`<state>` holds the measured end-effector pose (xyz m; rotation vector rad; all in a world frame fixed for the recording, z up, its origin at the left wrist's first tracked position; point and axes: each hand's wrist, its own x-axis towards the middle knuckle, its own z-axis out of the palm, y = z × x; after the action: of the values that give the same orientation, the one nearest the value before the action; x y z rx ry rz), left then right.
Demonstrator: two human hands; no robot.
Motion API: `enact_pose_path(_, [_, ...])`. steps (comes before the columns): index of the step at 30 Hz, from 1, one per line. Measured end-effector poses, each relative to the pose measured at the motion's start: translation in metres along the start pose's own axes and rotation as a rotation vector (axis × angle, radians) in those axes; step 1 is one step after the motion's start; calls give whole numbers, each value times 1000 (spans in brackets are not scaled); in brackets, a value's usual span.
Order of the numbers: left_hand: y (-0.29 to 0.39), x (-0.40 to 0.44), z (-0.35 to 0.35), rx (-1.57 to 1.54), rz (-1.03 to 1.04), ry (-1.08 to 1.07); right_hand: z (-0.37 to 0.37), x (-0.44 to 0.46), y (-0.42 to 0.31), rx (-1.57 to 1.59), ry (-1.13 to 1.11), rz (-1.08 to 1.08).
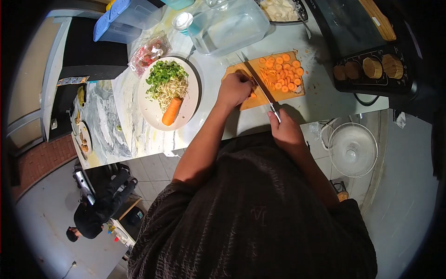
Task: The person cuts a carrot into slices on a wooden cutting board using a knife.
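Observation:
A wooden cutting board (252, 104) lies on the counter, with sliced carrot (283, 74) spread over its right part. My right hand (286, 129) is closed round the handle of a knife (262, 87), whose blade slants up and left across the board. Just left of the blade, my left hand (236, 88) is closed with curled fingers over an orange piece, probably carrot, mostly hidden beneath it. To the left, a round plate (147, 109) holds chopped greens (166, 73), bean sprouts (174, 90) and a whole peeled carrot (172, 111).
Behind the board is a clear plastic container (227, 28). A plastic packet (149, 53) and blue-lidded boxes (118, 23) stand at the back left. A black appliance with knobs (371, 69) is at the right. A fan (353, 149) and a seated person (95, 216) are below counter level.

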<state>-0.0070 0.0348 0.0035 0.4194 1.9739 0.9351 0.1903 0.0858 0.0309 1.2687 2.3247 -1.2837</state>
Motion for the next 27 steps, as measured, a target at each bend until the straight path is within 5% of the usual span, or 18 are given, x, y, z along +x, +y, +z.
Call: enact_pose_path(27, [2, -2, -1, 69, -26, 0, -7, 7, -10, -101, -88, 71])
